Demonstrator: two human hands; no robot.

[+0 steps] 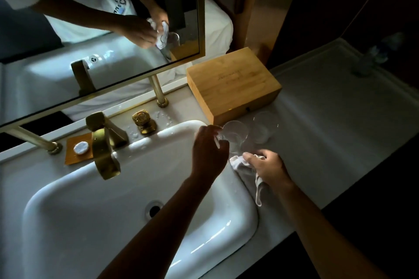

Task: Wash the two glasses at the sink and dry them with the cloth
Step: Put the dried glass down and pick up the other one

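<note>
Head view, near first: the sink [235, 229] fills the lower half, its drain [154, 209] dry-looking and nothing in the basin, which suggests washing is over. Just past its rim at about three o'clock, the right hand [268, 169] bunches the cloth [248, 172], fingers curled round it, with a tail hanging toward the sink edge; held gathered like that, it seems ready to wipe. Beside it at ten o'clock, the left hand [209, 150] has its grip clamped on the near glass [234, 135], fingers at the rim, probably to steady it for drying over the surface [328, 142] rather than the wet basin. The far glass [264, 127] stands alone just beyond at one o'clock, upright, apart from both hands; whether it is dried I cannot tell. Behind the glasses sits a box [233, 85]. Farther left are the tap [103, 142] and the mirror [95, 18].
</note>
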